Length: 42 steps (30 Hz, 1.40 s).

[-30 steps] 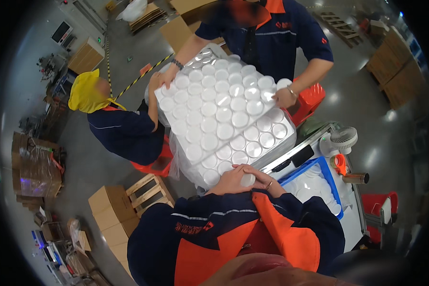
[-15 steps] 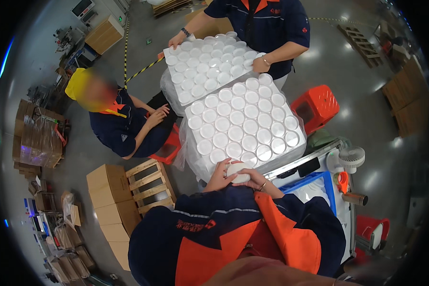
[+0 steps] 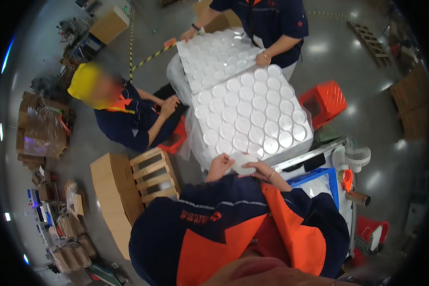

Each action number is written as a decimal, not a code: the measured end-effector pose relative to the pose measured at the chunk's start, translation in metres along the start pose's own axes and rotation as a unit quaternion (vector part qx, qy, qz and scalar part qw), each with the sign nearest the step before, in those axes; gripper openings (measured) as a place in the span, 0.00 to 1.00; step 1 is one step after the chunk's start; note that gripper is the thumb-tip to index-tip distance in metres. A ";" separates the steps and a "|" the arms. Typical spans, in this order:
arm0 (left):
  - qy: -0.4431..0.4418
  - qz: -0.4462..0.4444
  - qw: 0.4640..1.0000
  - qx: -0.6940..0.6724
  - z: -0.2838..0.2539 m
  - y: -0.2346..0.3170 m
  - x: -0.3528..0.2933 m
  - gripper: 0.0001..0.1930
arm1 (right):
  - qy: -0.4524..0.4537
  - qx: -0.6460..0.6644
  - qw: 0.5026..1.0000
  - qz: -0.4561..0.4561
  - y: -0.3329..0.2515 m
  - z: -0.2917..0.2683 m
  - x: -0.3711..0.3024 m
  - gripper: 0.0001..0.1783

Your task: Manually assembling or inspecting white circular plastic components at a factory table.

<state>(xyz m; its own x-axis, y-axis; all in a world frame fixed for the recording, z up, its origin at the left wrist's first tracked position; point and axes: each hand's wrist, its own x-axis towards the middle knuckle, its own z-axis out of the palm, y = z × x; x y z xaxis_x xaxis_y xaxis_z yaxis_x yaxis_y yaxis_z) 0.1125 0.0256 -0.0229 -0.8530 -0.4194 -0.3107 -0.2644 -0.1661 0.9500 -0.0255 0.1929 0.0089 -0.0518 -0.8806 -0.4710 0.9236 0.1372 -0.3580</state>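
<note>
A white round lid (image 3: 242,164) is held just in front of my chest, at the near edge of a wrapped stack. My right hand (image 3: 262,168) grips its right side. At its left edge, my left hand (image 3: 219,167) has its fingers closed in a pinch on the rim. Rows of similar white round lids (image 3: 259,103) cover the top of the stack (image 3: 291,151), which has clear plastic film (image 3: 186,138) hanging round it. Beyond it, a co-worker's two hands (image 3: 263,59) hold a white sheet (image 3: 195,88) covered with more lids, at a tilt.
A seated person in a yellow cap (image 3: 83,82) is at the left. To the right stand a red stool (image 3: 330,102), a bench with a blue tray (image 3: 334,188), a small white fan (image 3: 357,156) and an orange tape roll (image 3: 346,180). Cardboard (image 3: 110,190) and a wooden pallet (image 3: 155,174) lie left.
The view has shifted, so the stack appears farther right and higher. My left hand has moved toward the lid's left edge, and the lid is turned a little. The co-worker still holds the sheet.
</note>
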 end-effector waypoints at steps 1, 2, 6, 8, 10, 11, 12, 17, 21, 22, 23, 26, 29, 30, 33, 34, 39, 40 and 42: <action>0.009 0.006 0.998 0.062 0.000 -0.004 0.002 0.09 | 0.012 0.002 1.000 -0.007 0.008 -0.015 0.002 0.34; 0.016 0.020 0.985 0.173 0.001 0.011 0.001 0.12 | 0.030 0.020 0.999 0.013 0.012 -0.025 0.003 0.38; 0.036 -0.004 0.992 0.124 -0.020 -0.011 0.017 0.12 | 0.061 0.007 0.998 -0.022 0.008 -0.018 0.007 0.29; 0.076 -0.024 0.990 0.120 -0.028 -0.012 0.009 0.12 | 0.105 0.040 0.992 -0.053 0.012 -0.025 0.000 0.26; 0.129 0.003 0.965 0.227 -0.048 -0.021 0.003 0.13 | 0.126 0.026 0.988 -0.084 0.007 -0.017 -0.001 0.27; 0.156 -0.005 0.958 0.240 -0.053 -0.023 -0.003 0.12 | 0.130 0.038 0.987 -0.087 0.007 -0.018 -0.002 0.28; 0.182 -0.008 0.950 0.254 -0.057 -0.021 -0.006 0.12 | 0.132 0.049 0.985 -0.095 0.007 -0.020 -0.002 0.28; 0.172 -0.039 0.935 0.307 -0.053 -0.018 -0.014 0.13 | 0.149 0.041 0.984 -0.091 0.013 -0.021 -0.004 0.29; 0.149 -0.007 0.932 0.331 -0.040 -0.018 -0.020 0.13 | 0.155 0.028 0.984 -0.082 0.018 -0.020 0.000 0.28; 0.148 -0.009 0.932 0.331 -0.038 -0.020 -0.022 0.13 | 0.162 0.025 0.983 -0.078 0.018 -0.019 0.001 0.28; 0.156 0.002 0.918 0.363 -0.036 -0.021 -0.026 0.13 | 0.170 0.022 0.982 -0.074 0.019 -0.019 0.002 0.28; 0.083 0.031 0.916 0.392 -0.030 -0.013 -0.027 0.14 | 0.183 0.021 0.979 -0.092 0.018 -0.017 -0.006 0.27; 0.001 0.032 0.909 0.415 -0.019 -0.027 -0.026 0.18 | 0.190 0.022 0.977 -0.089 0.017 -0.018 -0.006 0.27; 0.001 0.029 0.895 0.445 -0.015 -0.030 -0.025 0.21 | 0.188 0.021 0.978 -0.085 0.016 -0.017 -0.004 0.27; -0.041 -0.049 0.846 0.529 -0.008 -0.033 -0.018 0.23 | 0.166 0.016 0.983 -0.077 0.017 -0.016 -0.002 0.27; -0.043 -0.049 0.847 0.527 -0.005 -0.030 -0.014 0.23 | 0.172 0.016 0.982 -0.080 0.018 -0.019 -0.001 0.26; -0.091 -0.112 0.848 0.510 -0.004 -0.024 -0.006 0.23 | 0.189 0.023 0.978 -0.085 0.016 -0.023 0.002 0.25; -0.091 -0.110 0.848 0.510 -0.004 -0.017 -0.006 0.23 | 0.180 0.023 0.980 -0.084 0.014 -0.023 0.001 0.25; -0.100 -0.121 0.879 0.450 -0.008 -0.001 -0.012 0.23 | 0.166 0.020 0.983 -0.081 0.010 -0.019 0.004 0.26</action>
<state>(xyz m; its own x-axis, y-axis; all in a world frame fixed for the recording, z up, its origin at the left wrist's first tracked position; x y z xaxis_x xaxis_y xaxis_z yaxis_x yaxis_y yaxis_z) 0.1262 0.0240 -0.0202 -0.7607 -0.2898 -0.5809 -0.6217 0.5827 0.5234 -0.0233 0.1999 -0.0123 -0.3150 -0.6920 -0.6495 0.9065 -0.0168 -0.4218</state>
